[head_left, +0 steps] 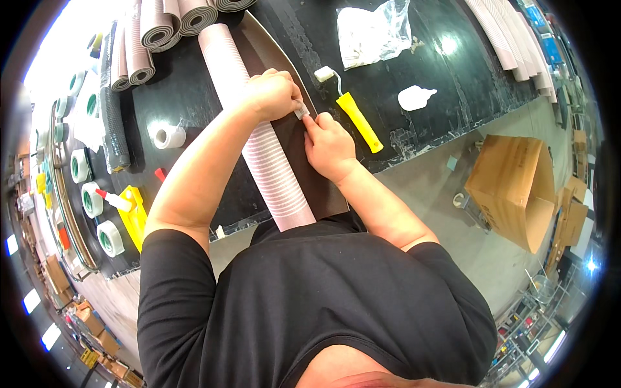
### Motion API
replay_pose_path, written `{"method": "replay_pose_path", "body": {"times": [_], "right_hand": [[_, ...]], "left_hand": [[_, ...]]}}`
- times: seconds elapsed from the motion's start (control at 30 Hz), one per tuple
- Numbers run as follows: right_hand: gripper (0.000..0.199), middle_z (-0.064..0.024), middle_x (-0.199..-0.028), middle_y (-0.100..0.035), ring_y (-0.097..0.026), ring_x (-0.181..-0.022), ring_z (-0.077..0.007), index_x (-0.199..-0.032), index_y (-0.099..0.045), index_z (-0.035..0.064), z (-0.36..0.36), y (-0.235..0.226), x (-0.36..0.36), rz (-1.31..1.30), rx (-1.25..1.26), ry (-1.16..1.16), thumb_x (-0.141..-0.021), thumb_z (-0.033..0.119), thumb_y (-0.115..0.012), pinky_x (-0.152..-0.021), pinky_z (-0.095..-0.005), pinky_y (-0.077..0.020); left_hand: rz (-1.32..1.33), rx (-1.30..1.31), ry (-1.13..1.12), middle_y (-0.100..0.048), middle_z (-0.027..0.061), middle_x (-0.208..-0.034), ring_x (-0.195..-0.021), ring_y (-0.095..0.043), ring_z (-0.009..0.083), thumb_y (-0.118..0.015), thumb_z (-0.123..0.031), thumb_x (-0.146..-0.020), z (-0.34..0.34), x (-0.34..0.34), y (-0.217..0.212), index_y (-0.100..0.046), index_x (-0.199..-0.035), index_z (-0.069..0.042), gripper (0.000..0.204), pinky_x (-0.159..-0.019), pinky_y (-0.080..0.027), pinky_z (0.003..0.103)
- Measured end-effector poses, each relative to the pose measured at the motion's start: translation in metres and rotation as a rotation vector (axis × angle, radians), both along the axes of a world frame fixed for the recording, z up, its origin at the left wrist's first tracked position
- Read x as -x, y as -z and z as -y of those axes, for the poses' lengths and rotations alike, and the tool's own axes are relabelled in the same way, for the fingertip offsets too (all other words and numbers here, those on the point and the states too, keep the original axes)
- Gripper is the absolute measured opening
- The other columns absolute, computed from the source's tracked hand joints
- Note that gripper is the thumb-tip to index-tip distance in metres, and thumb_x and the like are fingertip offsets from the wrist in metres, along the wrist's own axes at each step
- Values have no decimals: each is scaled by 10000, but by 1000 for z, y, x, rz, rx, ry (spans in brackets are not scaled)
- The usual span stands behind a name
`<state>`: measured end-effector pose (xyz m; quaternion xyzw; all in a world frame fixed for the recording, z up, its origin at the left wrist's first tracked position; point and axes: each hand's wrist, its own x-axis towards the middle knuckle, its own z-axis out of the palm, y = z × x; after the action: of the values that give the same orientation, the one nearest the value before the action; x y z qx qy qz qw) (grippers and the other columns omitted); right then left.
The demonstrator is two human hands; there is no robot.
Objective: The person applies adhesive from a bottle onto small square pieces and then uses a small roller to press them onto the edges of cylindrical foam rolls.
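Note:
In front of me a pinkish mat [278,169] with pale stripes lies partly rolled on the black table. Its flat dark brown part [317,183] extends beside the roll, to the right. My left hand [275,95] rests across the roll, fingers curled and pinching a small whitish piece [301,112] over the brown part. My right hand [328,147] is closed, with its fingertips at the lower edge of that same piece. What the piece is cannot be made out. A paint roller [361,123] with a yellow handle lies to the right of my hands.
A clear bag of white items [374,35] and a white squeeze bottle [417,97] lie at the right. Rolled mats [157,26] are stacked far left. Tape rolls [110,238] and a yellow holder [134,216] stand at left. A cardboard box [508,184] stands beyond the table's right edge.

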<state>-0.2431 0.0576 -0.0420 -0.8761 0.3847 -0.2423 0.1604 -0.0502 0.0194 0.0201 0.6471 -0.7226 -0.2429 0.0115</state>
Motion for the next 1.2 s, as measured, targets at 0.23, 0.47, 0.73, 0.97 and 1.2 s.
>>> {"method": "replay_pose_path", "body": {"times": [0.23,0.47,0.73,0.97,1.2], "right_hand": [[316,-89,-894,-543,-603,-776,-275,-1138,-649,52,0,2,0,-44,12,-12,-835,140,-634,-663,-381,-521],[313,-88,-892,-542,-601,-779,-266,-1129,-647,49,-1,4,0,-62,39,-18,-830,140,-632,-658,-369,-521],[288,-92,-878,-534,-593,-761,-273,-1111,-642,44,-2,2,-1,-41,60,-17,-837,130,-617,-646,-378,-517],[379,-104,-899,-531,-594,-787,-284,-1207,-602,43,-2,2,-2,-47,22,-8,-839,131,-609,-661,-394,-519],[484,-119,-947,-525,-589,-827,-306,-1274,-565,41,0,-4,-5,-140,-105,-5,-807,156,-625,-694,-417,-525]], "left_hand": [[18,51,-4,-665,31,-1054,-1116,-571,244,-682,-247,-816,-1,1,5,-764,-939,-132,187,-963,-465,391],[39,83,-23,-662,11,-1033,-1096,-577,222,-695,-248,-815,-2,3,7,-754,-912,-123,169,-950,-474,372],[70,109,-42,-656,10,-1016,-1080,-582,218,-695,-250,-814,-2,7,10,-751,-895,-123,161,-935,-476,374],[82,119,-46,-654,18,-1011,-1084,-581,223,-681,-266,-820,-1,8,12,-753,-879,-129,165,-938,-472,389],[147,108,-47,-654,23,-1026,-1075,-582,249,-676,-301,-801,-2,13,9,-765,-875,-147,193,-946,-470,407]]}}
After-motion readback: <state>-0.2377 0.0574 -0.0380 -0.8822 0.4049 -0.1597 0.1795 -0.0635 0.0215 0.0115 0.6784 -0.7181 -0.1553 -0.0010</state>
